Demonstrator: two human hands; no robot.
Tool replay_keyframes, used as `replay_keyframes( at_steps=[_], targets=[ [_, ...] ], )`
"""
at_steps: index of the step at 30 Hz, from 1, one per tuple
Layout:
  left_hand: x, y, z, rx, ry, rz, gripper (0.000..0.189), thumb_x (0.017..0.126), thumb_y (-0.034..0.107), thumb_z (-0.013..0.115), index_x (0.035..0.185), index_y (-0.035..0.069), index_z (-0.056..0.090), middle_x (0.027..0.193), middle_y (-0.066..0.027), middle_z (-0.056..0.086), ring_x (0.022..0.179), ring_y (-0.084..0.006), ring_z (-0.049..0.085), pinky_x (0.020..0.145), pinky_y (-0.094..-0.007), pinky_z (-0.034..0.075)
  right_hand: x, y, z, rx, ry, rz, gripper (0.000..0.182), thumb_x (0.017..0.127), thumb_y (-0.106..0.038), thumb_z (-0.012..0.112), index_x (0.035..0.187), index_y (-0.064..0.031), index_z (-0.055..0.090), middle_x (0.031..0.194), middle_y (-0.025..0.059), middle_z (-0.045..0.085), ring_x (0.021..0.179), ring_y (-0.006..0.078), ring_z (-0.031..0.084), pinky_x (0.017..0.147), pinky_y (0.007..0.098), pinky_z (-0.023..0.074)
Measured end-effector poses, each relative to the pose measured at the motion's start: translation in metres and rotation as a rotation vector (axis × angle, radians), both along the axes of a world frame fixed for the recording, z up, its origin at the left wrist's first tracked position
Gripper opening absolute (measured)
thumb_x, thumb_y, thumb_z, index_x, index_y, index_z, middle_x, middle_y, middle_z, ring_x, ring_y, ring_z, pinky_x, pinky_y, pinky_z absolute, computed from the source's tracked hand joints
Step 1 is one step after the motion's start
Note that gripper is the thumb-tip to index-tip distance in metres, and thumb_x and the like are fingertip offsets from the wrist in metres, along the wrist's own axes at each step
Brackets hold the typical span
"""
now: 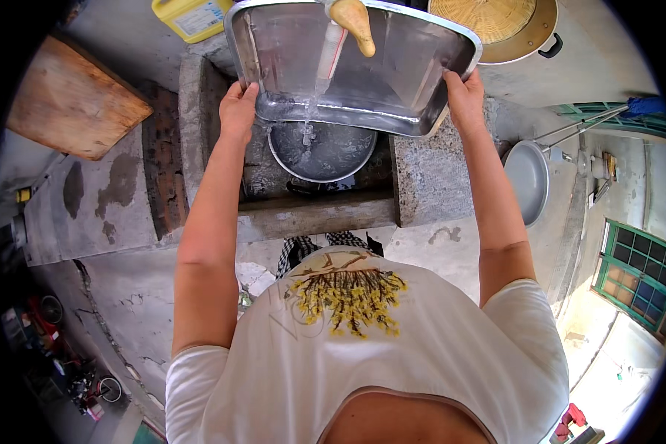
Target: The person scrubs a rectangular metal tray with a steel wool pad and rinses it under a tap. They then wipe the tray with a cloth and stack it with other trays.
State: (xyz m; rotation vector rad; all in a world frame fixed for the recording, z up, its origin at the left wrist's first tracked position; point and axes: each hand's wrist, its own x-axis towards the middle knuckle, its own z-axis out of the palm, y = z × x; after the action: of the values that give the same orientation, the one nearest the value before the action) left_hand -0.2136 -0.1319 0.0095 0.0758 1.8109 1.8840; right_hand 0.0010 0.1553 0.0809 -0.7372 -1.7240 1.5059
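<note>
A rectangular stainless steel tray (388,72) is tilted over a stone sink (316,219), held at both ends. My left hand (237,111) grips its left end, thumb on the rim, and my right hand (466,100) grips the right end. Water runs from a white hose (331,51) in front of the tray. Under the tray's lower edge, a round metal basin (333,152) in the sink holds rippling water. Above the hose hangs a yellowish, gourd-shaped thing (355,25), its kind unclear.
A wooden board (77,100) lies at the left, and a yellow plastic jug (191,19) stands behind the sink. At the back right, a wicker lid (482,16) rests in a large pan (538,41). A grey basin (527,180) is beyond my right forearm.
</note>
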Motion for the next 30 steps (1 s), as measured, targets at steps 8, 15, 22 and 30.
replay_keyframes(
  at_steps=[8,15,22,30],
  targets=[
    [-0.003,-0.069,0.063,-0.044,0.189,-0.069,0.019,0.082,0.012,0.060,0.098,0.002,0.059,0.086,0.0001,0.060,0.077,-0.0071,0.052,0.070,-0.0231,0.042,-0.059,-0.012,-0.028,-0.369,0.112,0.030,0.016,0.071,0.001,0.054,0.087,-0.0039,0.056,0.080,0.0030,0.058,0.071,0.0121,0.054,0.063,0.0285,0.0454],
    [0.022,-0.100,0.090,-0.074,0.043,0.025,0.025,0.084,0.013,0.058,0.104,0.000,0.055,0.096,-0.0038,0.058,0.087,-0.0124,0.051,0.080,-0.0268,0.039,-0.095,-0.040,-0.074,-0.319,0.093,0.010,0.012,0.074,-0.008,0.061,0.085,-0.0030,0.059,0.075,0.0017,0.059,0.063,0.0096,0.053,0.057,0.0243,0.0435],
    [0.067,-0.089,0.107,0.021,-0.022,0.204,0.030,0.088,0.006,0.048,0.117,0.000,0.045,0.108,-0.0072,0.052,0.098,-0.0165,0.049,0.088,-0.0292,0.037,-0.075,-0.153,-0.085,-0.501,-0.288,-0.147,0.062,0.066,-0.026,0.075,0.107,0.0021,0.039,0.091,0.0151,0.056,0.076,0.0204,0.059,0.049,0.0302,0.0484],
    [0.116,-0.076,0.109,0.043,0.074,0.151,0.040,0.087,0.000,0.047,0.125,0.003,0.036,0.115,-0.0097,0.048,0.100,-0.0178,0.047,0.091,-0.0311,0.035,-0.097,-0.166,-0.133,-0.478,-0.367,-0.328,0.046,0.067,-0.007,0.068,0.103,0.0032,0.042,0.092,0.0160,0.057,0.079,0.0232,0.060,0.056,0.0340,0.0505]
  ],
)
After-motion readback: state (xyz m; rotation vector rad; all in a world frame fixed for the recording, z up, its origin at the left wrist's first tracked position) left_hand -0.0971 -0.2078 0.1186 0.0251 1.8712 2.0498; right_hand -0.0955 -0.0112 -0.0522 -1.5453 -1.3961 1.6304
